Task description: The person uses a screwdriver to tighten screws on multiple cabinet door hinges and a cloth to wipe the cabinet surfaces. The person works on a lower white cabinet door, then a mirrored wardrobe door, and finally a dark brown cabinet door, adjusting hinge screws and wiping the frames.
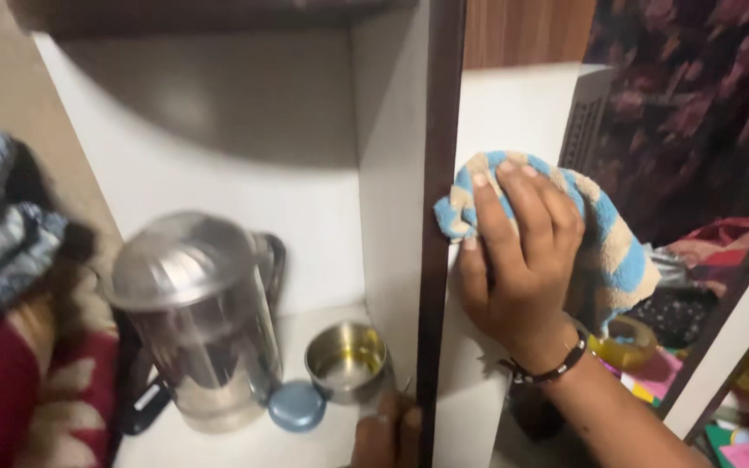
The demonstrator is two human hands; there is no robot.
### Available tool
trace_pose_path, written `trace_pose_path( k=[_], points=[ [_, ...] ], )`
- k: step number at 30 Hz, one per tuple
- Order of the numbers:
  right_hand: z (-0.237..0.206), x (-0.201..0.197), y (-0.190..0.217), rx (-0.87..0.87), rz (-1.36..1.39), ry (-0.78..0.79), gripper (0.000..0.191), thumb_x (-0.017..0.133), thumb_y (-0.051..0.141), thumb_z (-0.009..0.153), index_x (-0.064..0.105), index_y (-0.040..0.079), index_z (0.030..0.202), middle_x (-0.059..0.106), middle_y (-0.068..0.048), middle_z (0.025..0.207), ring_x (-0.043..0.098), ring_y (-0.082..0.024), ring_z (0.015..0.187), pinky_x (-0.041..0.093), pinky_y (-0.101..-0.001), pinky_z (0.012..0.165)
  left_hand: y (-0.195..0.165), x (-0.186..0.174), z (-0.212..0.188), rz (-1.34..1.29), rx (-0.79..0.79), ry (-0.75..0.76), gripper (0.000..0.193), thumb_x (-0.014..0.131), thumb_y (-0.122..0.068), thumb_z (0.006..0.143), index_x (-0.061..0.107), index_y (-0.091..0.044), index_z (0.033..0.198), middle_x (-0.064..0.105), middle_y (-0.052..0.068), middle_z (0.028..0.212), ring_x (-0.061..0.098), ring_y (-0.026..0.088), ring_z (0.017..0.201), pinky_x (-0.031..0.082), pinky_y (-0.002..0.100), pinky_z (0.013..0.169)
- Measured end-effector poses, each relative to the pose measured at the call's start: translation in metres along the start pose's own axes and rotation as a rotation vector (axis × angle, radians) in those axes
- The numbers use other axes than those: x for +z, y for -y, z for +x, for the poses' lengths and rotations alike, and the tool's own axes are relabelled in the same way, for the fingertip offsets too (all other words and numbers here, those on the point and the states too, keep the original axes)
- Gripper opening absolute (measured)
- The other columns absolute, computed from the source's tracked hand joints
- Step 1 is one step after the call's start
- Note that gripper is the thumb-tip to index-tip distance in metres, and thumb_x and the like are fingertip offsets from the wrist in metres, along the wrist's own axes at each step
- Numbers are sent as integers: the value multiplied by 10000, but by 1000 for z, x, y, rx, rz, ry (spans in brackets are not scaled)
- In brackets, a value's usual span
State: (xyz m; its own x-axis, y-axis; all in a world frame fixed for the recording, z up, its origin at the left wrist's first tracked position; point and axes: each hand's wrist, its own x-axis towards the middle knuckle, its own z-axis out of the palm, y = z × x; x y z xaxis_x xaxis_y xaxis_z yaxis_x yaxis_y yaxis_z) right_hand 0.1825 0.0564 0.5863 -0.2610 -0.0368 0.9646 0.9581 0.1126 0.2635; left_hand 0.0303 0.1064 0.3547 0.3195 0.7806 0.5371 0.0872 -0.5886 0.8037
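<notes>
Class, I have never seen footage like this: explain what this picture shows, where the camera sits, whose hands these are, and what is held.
One camera, worn on a person's head, looks down at that person's own bare hands. The right hand presses a blue and beige striped cloth against the white side panel of a cupboard. The left hand shows only at the bottom edge, beside the dark front edge. On the shelf stand a steel jug, a small steel bowl and a round blue lid.
</notes>
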Motion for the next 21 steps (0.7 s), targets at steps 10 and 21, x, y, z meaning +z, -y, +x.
trace_pose_path(
  k=[10, 21],
  points=[
    [35, 3, -24, -32, 56, 44, 455, 615, 97, 855, 644, 52, 1307, 538, -162, 1318, 504, -361, 1266, 404, -548, 1095, -117, -14, 43, -83, -151, -103, 301, 528, -284, 1040, 650, -33, 926, 633, 100, 689, 620, 229, 652, 500, 389, 588],
    [80, -14, -83, -153, 245, 124, 460, 738, 95, 829, 674, 134, 1283, 579, -65, 1269, 533, -307, 1169, 437, -483, 951, -311, -39, 139, -281, -72, -379, 458, 456, -363, 1102, 644, -11, 877, 497, 19, 660, 451, 120, 593, 400, 313, 521]
  ],
)
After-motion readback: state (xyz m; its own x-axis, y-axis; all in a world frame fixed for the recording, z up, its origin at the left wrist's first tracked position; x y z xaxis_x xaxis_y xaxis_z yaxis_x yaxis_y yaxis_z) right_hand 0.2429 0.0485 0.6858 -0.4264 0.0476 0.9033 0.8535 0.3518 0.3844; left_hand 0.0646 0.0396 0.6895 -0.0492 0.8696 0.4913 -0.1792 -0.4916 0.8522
